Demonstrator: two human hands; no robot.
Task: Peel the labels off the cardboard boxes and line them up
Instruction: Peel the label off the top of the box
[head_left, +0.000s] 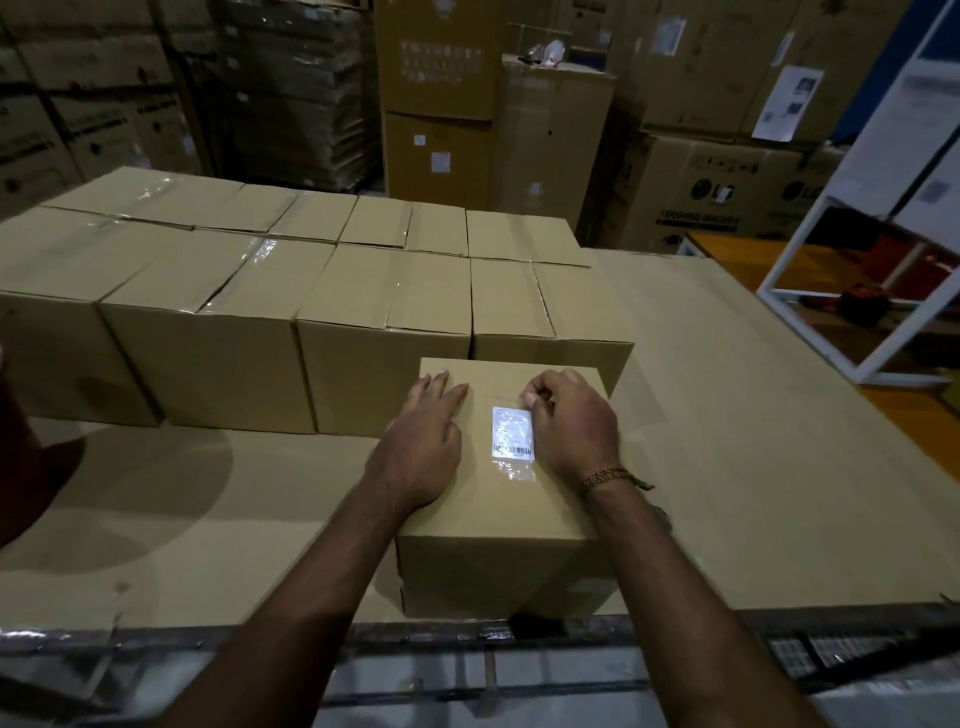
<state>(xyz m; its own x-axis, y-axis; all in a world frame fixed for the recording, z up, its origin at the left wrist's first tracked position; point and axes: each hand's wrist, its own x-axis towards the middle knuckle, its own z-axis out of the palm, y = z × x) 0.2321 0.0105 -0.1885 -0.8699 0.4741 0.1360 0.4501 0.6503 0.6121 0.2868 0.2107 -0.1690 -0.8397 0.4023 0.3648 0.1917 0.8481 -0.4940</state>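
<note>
A white label (512, 433) under clear film is stuck on top of a small cardboard box (498, 519) at the near edge of the cardboard-covered tabletop (727, 467). To the label's left, the left hand (421, 447) is laid flat, fingers straight, its grip apart. At the label's top right corner, the right hand (571, 426) is curled, its grip pinched on that corner. Beyond the label, sealed boxes (249, 312) are lined up in rows. Stacked cartons (441, 104) are seen behind them.
</note>
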